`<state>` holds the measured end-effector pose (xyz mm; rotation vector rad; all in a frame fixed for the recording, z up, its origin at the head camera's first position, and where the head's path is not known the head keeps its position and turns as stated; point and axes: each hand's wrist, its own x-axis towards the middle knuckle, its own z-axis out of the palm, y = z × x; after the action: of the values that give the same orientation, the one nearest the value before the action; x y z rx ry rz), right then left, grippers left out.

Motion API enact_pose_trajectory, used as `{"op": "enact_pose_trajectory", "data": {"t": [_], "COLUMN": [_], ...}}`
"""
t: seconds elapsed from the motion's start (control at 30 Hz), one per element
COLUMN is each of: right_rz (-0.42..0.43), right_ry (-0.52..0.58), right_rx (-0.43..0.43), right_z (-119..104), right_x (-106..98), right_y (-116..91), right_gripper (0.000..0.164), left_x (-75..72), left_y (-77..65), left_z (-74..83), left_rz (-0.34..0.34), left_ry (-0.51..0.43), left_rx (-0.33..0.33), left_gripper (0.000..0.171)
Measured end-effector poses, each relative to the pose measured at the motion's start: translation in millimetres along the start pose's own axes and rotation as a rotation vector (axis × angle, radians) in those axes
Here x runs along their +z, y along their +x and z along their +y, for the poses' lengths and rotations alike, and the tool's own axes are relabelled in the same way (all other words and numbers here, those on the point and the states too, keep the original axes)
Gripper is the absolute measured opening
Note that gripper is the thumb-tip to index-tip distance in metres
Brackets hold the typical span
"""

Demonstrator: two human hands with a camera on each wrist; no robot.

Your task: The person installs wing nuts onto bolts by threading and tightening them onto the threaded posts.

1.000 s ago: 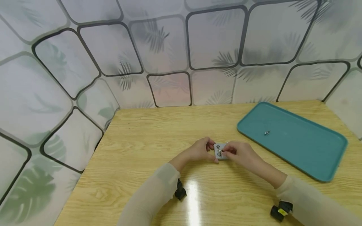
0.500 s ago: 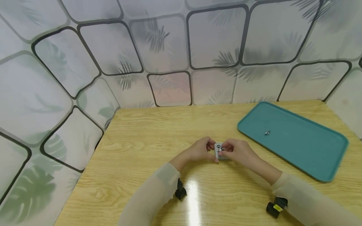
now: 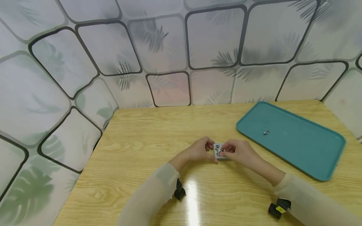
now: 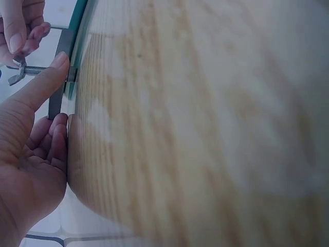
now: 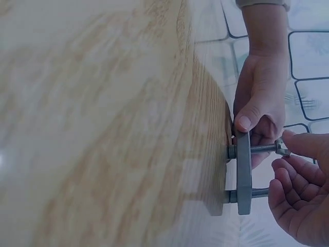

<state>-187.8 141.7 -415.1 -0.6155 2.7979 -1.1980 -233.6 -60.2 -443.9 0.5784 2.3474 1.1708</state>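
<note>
A small grey metal plate point(image 3: 216, 155) stands low over the table between the two hands. In the right wrist view, two threaded bolts pass through it, and a wing nut point(image 5: 281, 147) sits near the outer end of one bolt point(image 5: 263, 148). My left hand point(image 3: 200, 150) holds the plate by its edges from the left, thumb on the near edge. My right hand point(image 3: 239, 152) pinches the wing nut point(image 4: 18, 72) between thumb and index finger. Its other fingers are curled. In the head view the right fingers cover the plate's right part.
A teal tray point(image 3: 299, 141) lies at the right of the wooden table point(image 3: 152, 131), with a small shiny metal piece point(image 3: 266, 132) in it. A patterned curtain point(image 3: 169, 40) hangs behind the table. Wrist cameras are strapped to both forearms.
My right fingers have shifted a little left and changed their hold about the wing nut. The left hand and the plate have stayed in place.
</note>
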Motion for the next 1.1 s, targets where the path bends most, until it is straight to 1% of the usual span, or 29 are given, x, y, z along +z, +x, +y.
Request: {"op": "enact_pose_trajectory", "data": {"t": [0.1, 0.23, 0.33, 0.5, 0.6, 0.77, 0.87, 1.1], "right_rz": [-0.005, -0.034, -0.043, -0.013, -0.004, -0.002, 0.001, 0.002], "right_ry": [0.007, 0.031, 0.039, 0.024, 0.014, 0.010, 0.013, 0.004], "right_rx": [-0.025, -0.044, -0.038, -0.009, 0.008, 0.038, 0.040, 0.022], "right_z": [0.7, 4.0, 6.5, 7.8, 7.7, 8.6, 8.4, 8.1], "right_x": [0.4, 2.1, 2.8, 3.2, 3.8, 5.7, 6.7, 6.3], "right_y": [-2.0, -5.1, -6.7, -4.6, -2.0, 2.6, 5.2, 6.7], "right_gripper": [0.006, 0.005, 0.005, 0.005, 0.008, 0.018, 0.021, 0.019], "left_x": [0.1, -0.2, -0.4, -0.6, -0.8, -1.2, -1.2, -0.5], "left_y": [-0.2, 0.3, 0.6, 0.4, -0.1, -0.7, -0.6, 0.0], "left_z": [0.1, 0.1, 0.3, 0.6, 1.3, 2.5, 2.2, 1.7], "left_rz": [0.001, 0.001, 0.003, 0.000, -0.002, -0.003, -0.007, -0.006], "left_ry": [0.001, 0.006, 0.009, 0.006, 0.004, 0.002, 0.006, 0.007], "left_rx": [0.001, 0.005, 0.004, -0.001, 0.000, 0.005, 0.003, 0.002], "left_gripper": [0.063, 0.063, 0.063, 0.063, 0.063, 0.064, 0.063, 0.064]}}
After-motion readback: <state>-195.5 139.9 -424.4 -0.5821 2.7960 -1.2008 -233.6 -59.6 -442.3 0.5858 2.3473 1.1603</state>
